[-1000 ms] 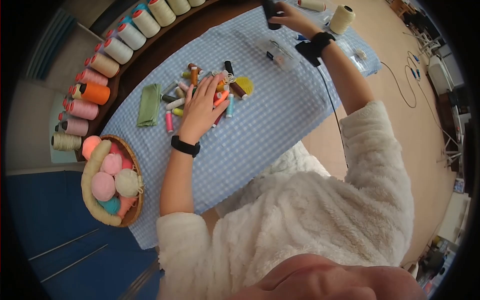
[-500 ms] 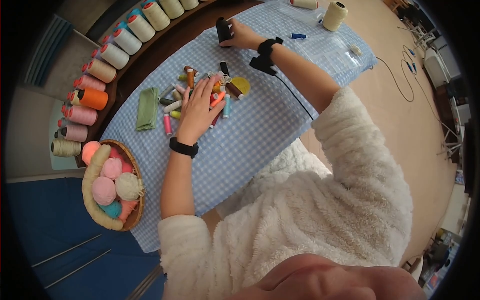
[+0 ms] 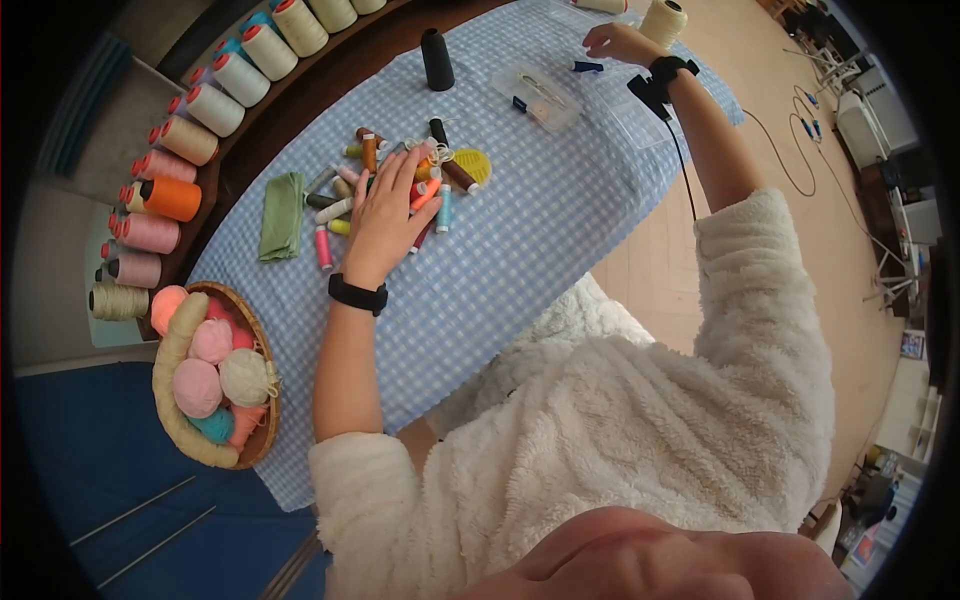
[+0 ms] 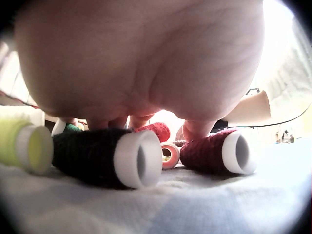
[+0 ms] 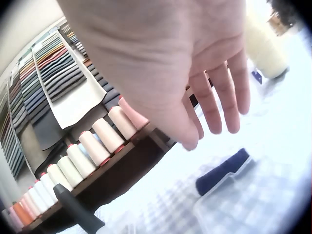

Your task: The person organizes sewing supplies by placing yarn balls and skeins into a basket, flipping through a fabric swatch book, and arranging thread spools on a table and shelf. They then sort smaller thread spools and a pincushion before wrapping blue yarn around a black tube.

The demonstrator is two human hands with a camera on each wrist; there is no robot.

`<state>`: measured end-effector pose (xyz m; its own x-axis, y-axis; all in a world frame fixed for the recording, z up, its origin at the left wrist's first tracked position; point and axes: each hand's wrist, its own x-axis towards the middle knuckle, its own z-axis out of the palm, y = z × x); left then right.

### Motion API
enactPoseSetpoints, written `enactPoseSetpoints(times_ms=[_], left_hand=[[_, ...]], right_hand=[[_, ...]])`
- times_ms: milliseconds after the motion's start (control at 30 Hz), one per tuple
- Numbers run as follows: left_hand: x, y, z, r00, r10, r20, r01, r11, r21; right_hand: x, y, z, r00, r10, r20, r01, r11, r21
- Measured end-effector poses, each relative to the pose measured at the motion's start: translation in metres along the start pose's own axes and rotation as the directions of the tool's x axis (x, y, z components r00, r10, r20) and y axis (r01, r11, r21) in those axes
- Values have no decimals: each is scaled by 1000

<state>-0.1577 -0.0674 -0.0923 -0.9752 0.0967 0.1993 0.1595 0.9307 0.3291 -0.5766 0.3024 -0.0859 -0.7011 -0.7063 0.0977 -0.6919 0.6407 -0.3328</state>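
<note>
My left hand lies spread over a pile of small thread spools, its fingers straight. Close under the palm in the left wrist view are a dark green spool and a dark red spool. My right hand, empty with extended fingers, hovers over the far right of the cloth, near a dark blue spool and a cream cone. In the right wrist view the hand is above that blue spool. A black cone stands upright at the far edge.
A green folded cloth lies left of the pile, and a yellow disc right of it. A basket of yarn balls sits at the near left. Clear plastic boxes lie at the right. Thread cones line a shelf behind.
My right hand carried the black cone leftward, released it standing on the cloth, then moved back right. My left hand has stayed on the pile. The view has shifted slightly.
</note>
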Motion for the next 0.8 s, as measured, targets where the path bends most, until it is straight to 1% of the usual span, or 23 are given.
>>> enactPoseSetpoints(times_ms=[33,133,167,300,400,433,467,500,533,567,600,633,667,733,800], left_hand=[[0,0,0,1000,-1,1,1,1000,0],[0,1,-1,1000,1,1,-1,1000,-6],[0,0,-1,1000,3,0,-3,1000,0],[1,2,-1,1000,16,-5,-16,1000,-2],[0,-1,2,999,18,-35,-19,1000,-13],[0,-2,4,999,20,-46,-21,1000,-17],[-1,-2,3,999,20,-43,-21,1000,-16],[0,-1,0,999,23,-38,-24,1000,-16],[0,1,-1,999,29,-29,-29,999,-18],[0,1,-1,999,32,-25,-33,999,-24],[0,1,-2,999,35,-22,-35,999,-29],[0,1,-2,999,36,-22,-37,999,-31],[1,1,-2,999,34,-21,-34,999,-28],[1,2,-2,999,27,-18,-27,999,-22],[0,2,-2,999,27,-20,-28,999,-25]], right_hand=[[-7,-10,-1,999,32,40,-32,999,-11],[-10,-25,10,993,3,116,5,998,-66],[-9,-32,13,995,-3,100,12,996,-90],[2,-60,15,994,86,62,-78,989,-124],[11,-106,18,987,-37,-156,29,998,-54],[12,-132,18,975,-106,-196,96,993,-63],[18,-145,27,962,-169,-214,198,972,125],[12,-180,28,984,-122,-130,157,941,301],[-3,-226,27,981,-133,-142,174,929,327],[-10,-251,35,979,-144,-143,186,916,355],[-12,-266,46,980,-159,-118,191,917,350],[-14,-277,55,962,-226,-155,264,914,307],[-14,-284,62,947,-278,-160,313,907,281],[-6,-283,90,931,-291,-223,338,916,217],[-14,-291,104,913,-365,-183,397,898,188]])
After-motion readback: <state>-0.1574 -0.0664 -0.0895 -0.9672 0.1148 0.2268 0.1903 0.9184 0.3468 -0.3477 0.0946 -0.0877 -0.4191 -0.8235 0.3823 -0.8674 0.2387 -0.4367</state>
